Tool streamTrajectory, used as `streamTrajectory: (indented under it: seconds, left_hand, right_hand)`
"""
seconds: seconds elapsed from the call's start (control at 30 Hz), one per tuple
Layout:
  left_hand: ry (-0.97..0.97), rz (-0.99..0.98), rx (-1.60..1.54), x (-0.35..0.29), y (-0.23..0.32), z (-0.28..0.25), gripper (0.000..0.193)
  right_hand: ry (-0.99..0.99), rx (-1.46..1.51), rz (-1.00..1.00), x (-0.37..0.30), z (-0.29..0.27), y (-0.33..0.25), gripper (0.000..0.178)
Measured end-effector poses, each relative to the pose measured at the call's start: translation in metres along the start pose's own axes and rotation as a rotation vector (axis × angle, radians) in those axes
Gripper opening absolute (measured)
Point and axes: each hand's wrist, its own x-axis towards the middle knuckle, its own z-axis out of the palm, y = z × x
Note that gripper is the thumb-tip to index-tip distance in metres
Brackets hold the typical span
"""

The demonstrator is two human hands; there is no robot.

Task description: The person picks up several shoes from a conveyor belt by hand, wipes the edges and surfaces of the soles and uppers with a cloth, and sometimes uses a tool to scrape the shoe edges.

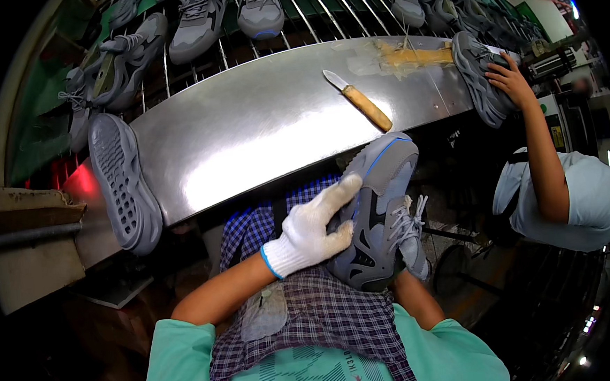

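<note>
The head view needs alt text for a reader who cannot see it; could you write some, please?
A white-gloved left hand rests on a grey sneaker held at the person's lap, the right hand hidden beneath it. Ahead, a wooden-handled knife lies on a steel bench.

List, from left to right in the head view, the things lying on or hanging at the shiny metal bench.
Grey shoe with its sole up → wooden-handled knife → patch of yellow glue → grey shoe under a co-worker's hand.
</note>
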Motion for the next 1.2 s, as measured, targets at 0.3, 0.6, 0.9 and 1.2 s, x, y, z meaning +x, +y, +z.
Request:
streamTrajectory:
  seconds: [0.3,0.6,0.9,1.2]
  left_hand:
    - [-0.005,0.341,0.445,-0.006,0.004,-0.032,0.046]
    - [-0.256,-0.257,-0.098,0.171,0.133,-0.105,0.046]
    - [-0.074,-0.131,-0.344,0.043,0.085,-0.096,0.093]
    - [0.470,-0.162,-0.170,0.033,0.052,-0.123,0.039]
  right_hand:
    - [0.041,0.145,-0.067,0.011,-0.013,-0.002,0.063]
    - [0.012,0.632,-0.114,0.039,-0.020,-0.018,0.063]
    - [0.027,0.743,0.041,0.034,0.002,-0.015,0.064]
    - [-0.060,-1.235,-0.030,-0.025,0.111,-0.114,0.094]
